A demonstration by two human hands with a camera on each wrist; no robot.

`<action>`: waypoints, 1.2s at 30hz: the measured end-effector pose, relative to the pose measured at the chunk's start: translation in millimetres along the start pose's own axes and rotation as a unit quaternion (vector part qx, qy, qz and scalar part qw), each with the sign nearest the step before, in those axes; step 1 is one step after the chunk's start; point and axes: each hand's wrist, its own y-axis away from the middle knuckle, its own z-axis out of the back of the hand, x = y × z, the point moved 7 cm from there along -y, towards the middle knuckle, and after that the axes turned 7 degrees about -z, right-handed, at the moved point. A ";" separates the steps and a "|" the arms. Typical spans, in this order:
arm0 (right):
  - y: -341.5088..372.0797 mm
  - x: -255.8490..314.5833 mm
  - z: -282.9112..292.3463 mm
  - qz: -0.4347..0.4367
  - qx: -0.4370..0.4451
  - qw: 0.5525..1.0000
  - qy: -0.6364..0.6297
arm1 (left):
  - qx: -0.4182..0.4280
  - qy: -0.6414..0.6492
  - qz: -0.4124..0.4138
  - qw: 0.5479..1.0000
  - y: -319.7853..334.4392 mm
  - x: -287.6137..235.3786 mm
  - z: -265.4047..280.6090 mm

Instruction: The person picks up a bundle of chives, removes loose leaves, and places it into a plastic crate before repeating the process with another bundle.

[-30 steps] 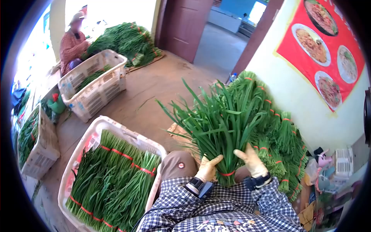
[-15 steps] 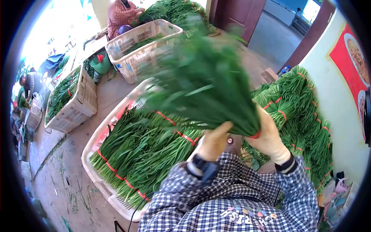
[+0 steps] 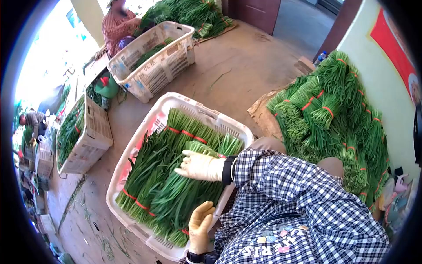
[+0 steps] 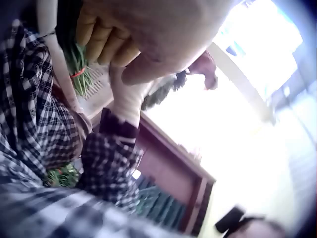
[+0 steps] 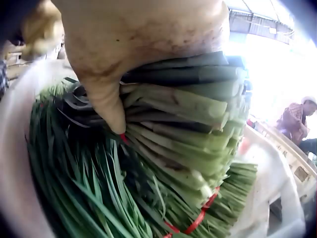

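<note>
A white plastic crate stands beside my left knee, filled with bundles of garlic chives tied with red bands. My right hand, in a pale glove, reaches across into it. There it holds a bundle of garlic chives on top of the others, thumb bent over the stems near the red band; the cut ends point toward the crate's far side. My left hand, also gloved, hovers over the near rim, fingers loosely bent and holding nothing.
Tied chive bundles are heaped against the wall at right. Farther off are another crate with some greens, a filled crate at left, and a green bucket. A seated person handles greens beside a large pile.
The chive bundle held by both hands over my lap has swung left and down into the crate. My left hand has let go; the right still holds it. The head view has turned left.
</note>
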 end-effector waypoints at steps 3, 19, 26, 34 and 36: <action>8.6 -28.5 -21.1 -0.022 0.054 0.998 0.021 | 0.081 -0.233 -0.263 0.933 -18.5 -42.0 -11.3; 42.1 -101.2 -50.3 -0.154 0.187 0.960 -0.137 | 0.076 -0.669 -0.252 0.695 -233.0 48.2 13.0; 4.8 -107.7 -109.5 -0.192 0.254 0.940 -0.119 | 0.080 -0.686 -0.214 0.691 -235.7 60.8 15.6; 11.5 -125.9 -122.0 -0.258 0.406 0.875 -0.055 | 0.131 -0.606 -0.197 0.759 -232.8 50.7 12.6; 20.7 -130.8 -113.3 -0.243 0.433 0.867 -0.028 | 0.127 -0.577 -0.244 0.769 -226.0 54.0 6.8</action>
